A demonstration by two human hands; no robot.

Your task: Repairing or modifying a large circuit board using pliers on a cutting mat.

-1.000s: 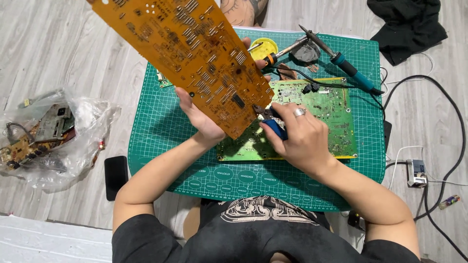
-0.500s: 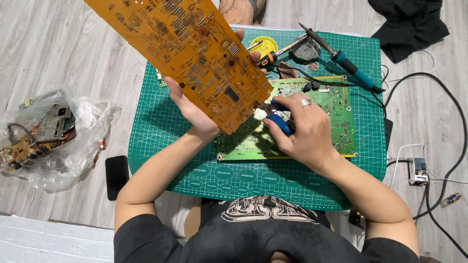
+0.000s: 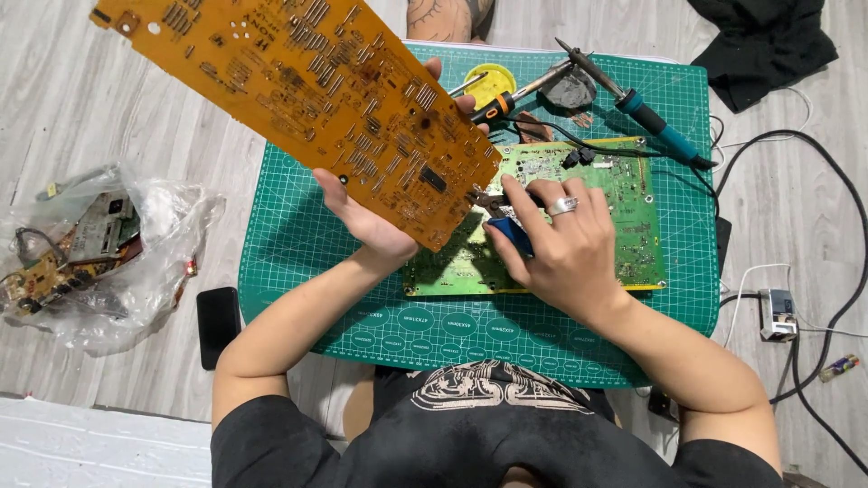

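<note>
The left hand [image 3: 375,226] clamps its fingers on the tilted orange circuit board [image 3: 298,99], lifting it so the right hand [image 3: 565,248], fingers closed around blue-handled pliers [image 3: 506,226], reaches its near edge.

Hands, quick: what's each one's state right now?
Left hand: closed on the large orange circuit board, lifted and tilted.
Right hand: closed on small blue-handled pliers at the board's edge.
</note>
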